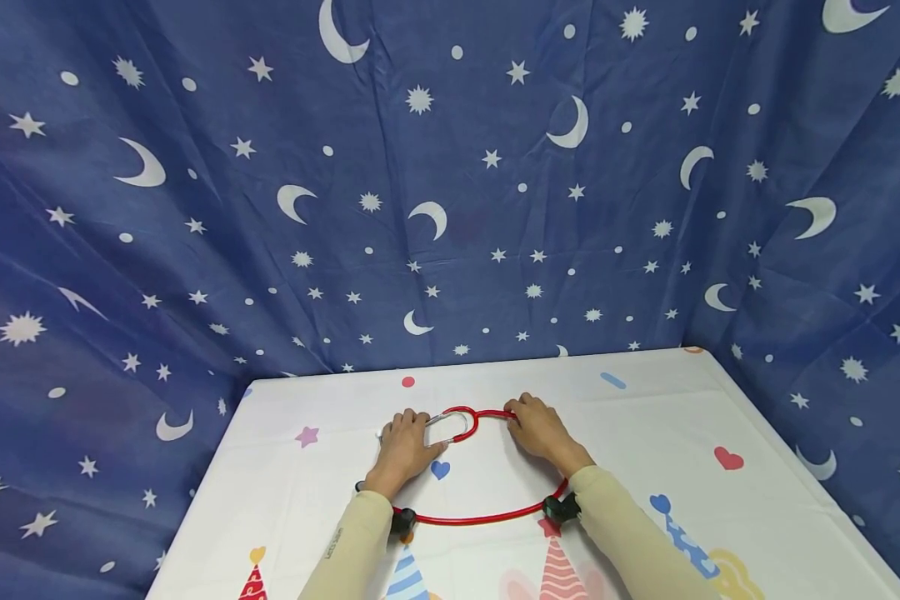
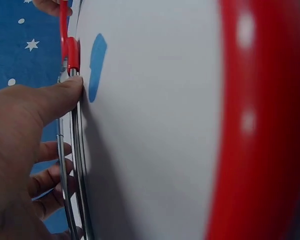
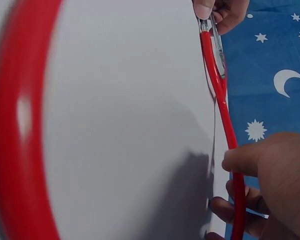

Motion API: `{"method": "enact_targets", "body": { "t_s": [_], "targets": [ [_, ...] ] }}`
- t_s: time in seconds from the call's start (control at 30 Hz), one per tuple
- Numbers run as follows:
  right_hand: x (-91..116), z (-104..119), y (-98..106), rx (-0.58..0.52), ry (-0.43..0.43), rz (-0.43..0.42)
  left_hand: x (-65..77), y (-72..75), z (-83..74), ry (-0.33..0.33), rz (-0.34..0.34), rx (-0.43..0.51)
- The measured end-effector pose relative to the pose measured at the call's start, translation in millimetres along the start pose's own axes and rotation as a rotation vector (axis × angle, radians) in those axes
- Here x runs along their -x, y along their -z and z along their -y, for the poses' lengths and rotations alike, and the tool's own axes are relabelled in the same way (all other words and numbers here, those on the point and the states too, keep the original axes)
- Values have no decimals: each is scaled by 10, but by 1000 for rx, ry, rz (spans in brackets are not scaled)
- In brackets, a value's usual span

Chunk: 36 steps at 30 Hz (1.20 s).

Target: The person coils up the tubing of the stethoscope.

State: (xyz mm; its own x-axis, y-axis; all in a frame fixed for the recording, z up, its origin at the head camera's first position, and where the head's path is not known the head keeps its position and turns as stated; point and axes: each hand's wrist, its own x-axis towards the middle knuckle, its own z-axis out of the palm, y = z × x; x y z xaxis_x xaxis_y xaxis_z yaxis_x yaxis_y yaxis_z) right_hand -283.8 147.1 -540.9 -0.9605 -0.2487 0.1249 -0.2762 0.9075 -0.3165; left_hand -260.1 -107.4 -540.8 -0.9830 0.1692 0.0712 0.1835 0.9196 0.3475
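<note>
A stethoscope with red tubing (image 1: 480, 520) and metal ear tubes lies in a loop on the white table. My left hand (image 1: 403, 450) holds it at the ear tubes. Its thumb rests on the metal beside the red fork (image 2: 73, 52), with the other fingers around the far side of the tubes (image 2: 65, 175). My right hand (image 1: 540, 429) pinches the red tube (image 3: 228, 122) beyond the fork, between thumb and fingers. The rest of the tubing curves toward me and passes by both wrists, blurred and large in the wrist views. The chest piece is hidden.
The table cover (image 1: 645, 433) is white with printed hearts, stars and party hats. A blue curtain (image 1: 487, 208) with moons and stars hangs behind the table and along both sides. Dark wrist mounts (image 1: 561, 508) sit close to the near tubing.
</note>
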Motion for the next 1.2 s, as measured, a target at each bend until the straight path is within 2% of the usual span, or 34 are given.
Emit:
{"method": "enact_targets", "body": {
  "t_s": [0.27,0.67,0.77,0.97,1.2],
  "targets": [
    [1,30,54,-91,-16,-38,9,-27,14,-22,-29,16],
    [50,111,231,-166,-4,-114,16,-82,53,-43,-19,67],
    [65,123,259,-185,-21,-116,25,-82,66,-58,-38,70],
    [97,129,272,-181,-36,-156,40,-68,62,-80,-95,106],
    [154,119,331,-179,-26,-207,76,17,35,-79,-90,186]
  ]
}}
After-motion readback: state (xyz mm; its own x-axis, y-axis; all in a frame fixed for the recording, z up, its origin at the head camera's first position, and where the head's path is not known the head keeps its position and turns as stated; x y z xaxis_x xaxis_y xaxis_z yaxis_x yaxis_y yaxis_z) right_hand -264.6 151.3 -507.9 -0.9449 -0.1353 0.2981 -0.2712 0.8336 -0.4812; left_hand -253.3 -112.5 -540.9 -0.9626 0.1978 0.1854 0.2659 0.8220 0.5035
